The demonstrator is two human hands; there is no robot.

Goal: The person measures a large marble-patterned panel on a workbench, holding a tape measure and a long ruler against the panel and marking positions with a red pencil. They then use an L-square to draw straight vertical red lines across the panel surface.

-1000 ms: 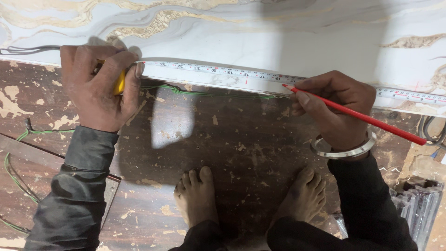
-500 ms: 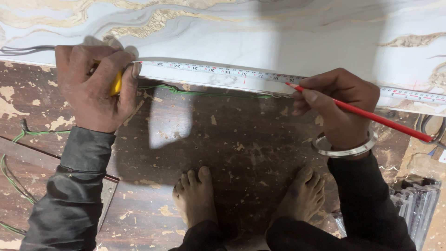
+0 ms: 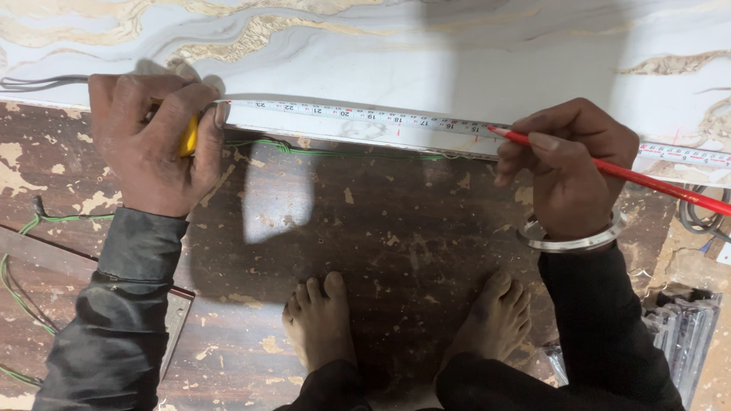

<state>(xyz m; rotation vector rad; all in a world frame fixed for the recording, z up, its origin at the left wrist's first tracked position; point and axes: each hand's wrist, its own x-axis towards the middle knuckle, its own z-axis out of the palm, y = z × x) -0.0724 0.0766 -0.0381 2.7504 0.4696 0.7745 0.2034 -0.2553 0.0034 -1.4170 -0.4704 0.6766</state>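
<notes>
Marble slab [image 3: 426, 53]: white, gold-veined, tape blade [image 3: 358, 116] stretched along its near edge
Left hand [image 3: 152, 144]: fingers wrapped round yellow tape case [image 3: 189, 137]
Right hand [image 3: 567, 164]: fingers pinching red pencil [image 3: 632, 176], tip on blade

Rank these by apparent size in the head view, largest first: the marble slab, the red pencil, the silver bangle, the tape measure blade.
1. marble slab, spanning the whole top.
2. tape measure blade, a long strip along the slab edge.
3. red pencil, shorter than the blade.
4. silver bangle, smallest, partly hidden by the wrist.
</notes>
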